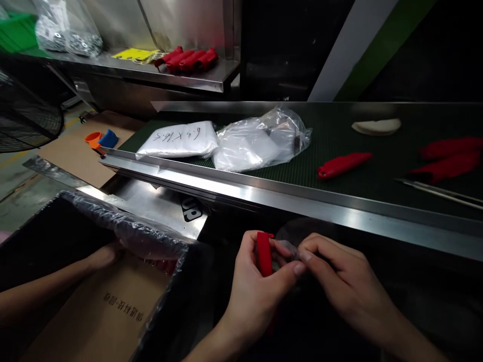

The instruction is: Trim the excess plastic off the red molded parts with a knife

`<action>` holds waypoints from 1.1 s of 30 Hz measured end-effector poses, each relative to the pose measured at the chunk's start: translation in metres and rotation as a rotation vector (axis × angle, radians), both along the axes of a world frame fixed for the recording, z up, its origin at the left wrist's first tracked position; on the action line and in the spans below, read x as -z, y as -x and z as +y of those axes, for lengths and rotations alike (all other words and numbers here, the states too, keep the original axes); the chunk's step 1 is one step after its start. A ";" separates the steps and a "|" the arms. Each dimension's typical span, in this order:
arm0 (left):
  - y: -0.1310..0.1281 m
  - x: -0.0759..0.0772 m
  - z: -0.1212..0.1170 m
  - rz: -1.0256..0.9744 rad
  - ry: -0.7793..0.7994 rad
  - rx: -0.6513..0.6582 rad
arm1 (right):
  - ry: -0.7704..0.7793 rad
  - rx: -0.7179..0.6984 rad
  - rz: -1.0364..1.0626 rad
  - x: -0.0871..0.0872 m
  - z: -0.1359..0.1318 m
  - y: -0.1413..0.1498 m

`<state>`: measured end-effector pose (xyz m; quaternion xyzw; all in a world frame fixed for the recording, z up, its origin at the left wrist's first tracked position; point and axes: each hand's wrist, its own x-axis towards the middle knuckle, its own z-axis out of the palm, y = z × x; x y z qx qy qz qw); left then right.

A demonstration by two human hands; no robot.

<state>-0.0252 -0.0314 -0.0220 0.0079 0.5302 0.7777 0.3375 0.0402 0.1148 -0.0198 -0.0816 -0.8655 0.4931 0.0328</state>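
Observation:
Below the steel rail of the conveyor, my left hand (pixel 256 284) is closed round a small red rubber piece (pixel 264 254) held upright. Right beside it, my right hand (pixel 339 276) pinches the edge of a thin clear plastic bag (pixel 289 247) against the red piece. The two hands touch at the fingertips. Most of the bag is dark and hard to make out.
The green conveyor belt (pixel 302 171) carries two clear bags (pixel 260 138), a white packet (pixel 177 140), red pieces (pixel 343 165) and a white piece (pixel 376 126). At left, another person's arm (pixel 56 284) reaches into a plastic-lined cardboard box (pixel 113 311). More red pieces (pixel 186 59) lie on a back shelf.

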 end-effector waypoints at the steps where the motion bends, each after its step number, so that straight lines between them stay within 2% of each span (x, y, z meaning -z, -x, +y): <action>1: -0.004 0.002 -0.001 0.003 0.014 0.006 | 0.006 0.022 -0.010 0.003 -0.001 -0.004; 7: -0.017 0.005 -0.001 -0.013 0.115 0.035 | 0.056 0.022 -0.047 0.008 -0.005 -0.021; 13: -0.019 0.010 0.001 -0.001 0.169 0.111 | 0.048 0.154 -0.041 0.019 0.002 -0.037; 17: -0.019 0.016 0.001 0.209 0.353 0.149 | -0.025 0.160 -0.028 0.023 0.011 -0.042; 21: -0.019 0.022 -0.002 0.599 0.558 0.260 | -0.138 0.251 0.022 0.019 0.016 -0.042; 23: -0.020 0.023 -0.004 0.758 0.620 0.362 | -0.085 0.208 0.017 0.014 0.015 -0.041; 27: -0.022 0.024 -0.006 0.930 0.635 0.521 | 0.146 -0.002 -0.062 0.004 0.009 -0.041; 30: -0.019 0.026 -0.008 1.013 0.740 0.496 | 0.237 0.102 -0.004 0.004 0.013 -0.048; 33: -0.013 0.026 -0.010 0.933 0.801 0.387 | 0.307 0.245 0.117 0.014 0.024 -0.064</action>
